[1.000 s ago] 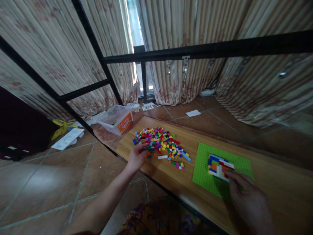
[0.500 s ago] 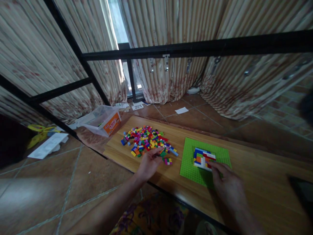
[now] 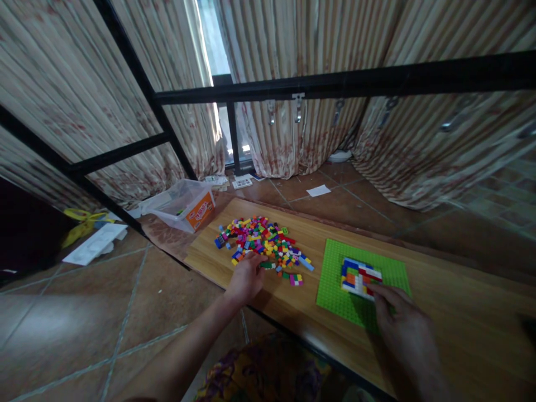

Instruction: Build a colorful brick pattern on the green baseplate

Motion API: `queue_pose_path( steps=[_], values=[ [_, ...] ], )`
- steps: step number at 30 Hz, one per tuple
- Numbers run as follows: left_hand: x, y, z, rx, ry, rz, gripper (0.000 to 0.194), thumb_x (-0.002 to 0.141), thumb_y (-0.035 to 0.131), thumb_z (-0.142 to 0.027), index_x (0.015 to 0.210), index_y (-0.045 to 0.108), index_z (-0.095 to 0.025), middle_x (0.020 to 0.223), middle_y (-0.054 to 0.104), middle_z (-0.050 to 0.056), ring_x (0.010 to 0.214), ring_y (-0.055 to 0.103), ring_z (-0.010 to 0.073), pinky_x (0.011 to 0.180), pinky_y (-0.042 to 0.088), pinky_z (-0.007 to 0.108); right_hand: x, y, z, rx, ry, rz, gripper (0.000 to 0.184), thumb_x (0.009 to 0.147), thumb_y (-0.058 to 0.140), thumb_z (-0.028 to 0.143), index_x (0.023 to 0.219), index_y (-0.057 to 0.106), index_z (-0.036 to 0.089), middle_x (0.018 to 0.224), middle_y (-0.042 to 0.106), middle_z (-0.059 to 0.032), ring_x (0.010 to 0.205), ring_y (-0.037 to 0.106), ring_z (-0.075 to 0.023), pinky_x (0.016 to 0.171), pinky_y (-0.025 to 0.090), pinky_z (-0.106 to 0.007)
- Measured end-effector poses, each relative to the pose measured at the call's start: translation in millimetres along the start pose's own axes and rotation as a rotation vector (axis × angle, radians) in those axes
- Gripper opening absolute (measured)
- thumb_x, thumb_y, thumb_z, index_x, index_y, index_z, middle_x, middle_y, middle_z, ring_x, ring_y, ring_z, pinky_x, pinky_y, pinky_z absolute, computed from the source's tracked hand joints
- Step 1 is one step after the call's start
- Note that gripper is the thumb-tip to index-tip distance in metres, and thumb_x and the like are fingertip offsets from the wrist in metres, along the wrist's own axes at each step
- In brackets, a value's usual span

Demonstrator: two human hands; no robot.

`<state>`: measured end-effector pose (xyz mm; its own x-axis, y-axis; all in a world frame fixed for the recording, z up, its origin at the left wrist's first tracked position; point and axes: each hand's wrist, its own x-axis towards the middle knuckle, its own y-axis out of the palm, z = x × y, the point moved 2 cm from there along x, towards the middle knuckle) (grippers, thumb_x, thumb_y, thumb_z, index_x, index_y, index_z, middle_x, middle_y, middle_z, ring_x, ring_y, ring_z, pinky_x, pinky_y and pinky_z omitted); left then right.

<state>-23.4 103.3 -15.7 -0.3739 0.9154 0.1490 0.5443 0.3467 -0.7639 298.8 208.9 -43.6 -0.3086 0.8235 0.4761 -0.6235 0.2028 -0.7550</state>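
Observation:
My left hand [image 3: 246,279] is at the near edge of a loose pile of toy building bricks [image 3: 268,237]. Its fingers are drawn together among the bricks, and whatever is between them is hidden. On the right lies a green studded baseplate [image 3: 333,290]. Over it sits a flat panel of joined bricks [image 3: 355,279] in blue, white, red, orange and yellow. My right hand [image 3: 404,318] pinches the panel's near right corner, thumb below and fingers above. A small pink, green and white brick cluster [image 3: 296,279] lies between the pile and the baseplate.
The bricks lie on a long wooden table [image 3: 268,298]. A clear plastic bin [image 3: 180,206] with an orange label stands on the floor beyond its left end. A black metal frame [image 3: 268,92] crosses in front of striped curtains. White paper [image 3: 319,190] lies on the tiles.
My left hand has shifted left along the pile's near edge, its fingers drawing closer together. My right hand stays at the panel's corner. The whole view has shifted slightly.

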Motion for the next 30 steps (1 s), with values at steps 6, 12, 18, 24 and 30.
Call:
queue_pose_path(
  steps=[6,12,18,24,30],
  values=[
    [8,-1.5,8,0.041,0.012,-0.055,0.035,0.077,0.048,-0.001,0.1,0.07,-0.017,0.095,0.067,0.006,0.082,0.062,0.0162,0.081,0.05,0.029,-1,0,0,-0.004,0.025,0.02,0.033,0.09,0.041,0.038,0.096,0.069,0.021,0.105,0.07,-0.0083,0.085,0.068,-0.0218,0.073,0.054,-0.034],
    [18,-7.1,7,0.087,-0.045,-0.074,0.033,0.081,0.048,-0.005,0.104,0.069,-0.016,0.1,0.067,0.009,0.088,0.063,0.0193,0.086,0.05,0.032,0,0,-1,0.006,0.003,0.03,0.031,0.09,0.041,0.037,0.095,0.068,0.022,0.105,0.07,-0.0083,0.085,0.068,-0.0221,0.075,0.054,-0.036],
    [44,4.7,-9,0.087,0.088,-0.024,0.031,0.084,0.048,-0.008,0.105,0.068,-0.018,0.107,0.064,0.009,0.094,0.062,0.0196,0.09,0.049,0.032,0,0,-3,0.002,0.002,0.043,0.031,0.089,0.041,0.037,0.094,0.068,0.022,0.104,0.07,-0.0085,0.083,0.067,-0.0223,0.073,0.053,-0.036],
    [60,16.8,-16,0.193,0.119,0.086,0.022,0.084,0.047,-0.01,0.085,0.068,-0.018,0.096,0.065,0.007,0.088,0.062,0.0195,0.086,0.049,0.031,1,1,-1,0.018,0.013,0.04,0.032,0.09,0.041,0.037,0.095,0.068,0.021,0.103,0.07,-0.009,0.084,0.067,-0.0224,0.075,0.053,-0.036],
    [57,14.0,-17,-0.008,0.038,0.011,0.021,0.079,0.052,-0.009,0.088,0.068,-0.018,0.082,0.067,0.002,0.074,0.061,0.0155,0.074,0.049,0.026,1,1,1,0.035,0.026,0.029,0.031,0.089,0.042,0.034,0.094,0.069,0.021,0.102,0.07,-0.0078,0.084,0.067,-0.0207,0.076,0.054,-0.035]
  ],
)
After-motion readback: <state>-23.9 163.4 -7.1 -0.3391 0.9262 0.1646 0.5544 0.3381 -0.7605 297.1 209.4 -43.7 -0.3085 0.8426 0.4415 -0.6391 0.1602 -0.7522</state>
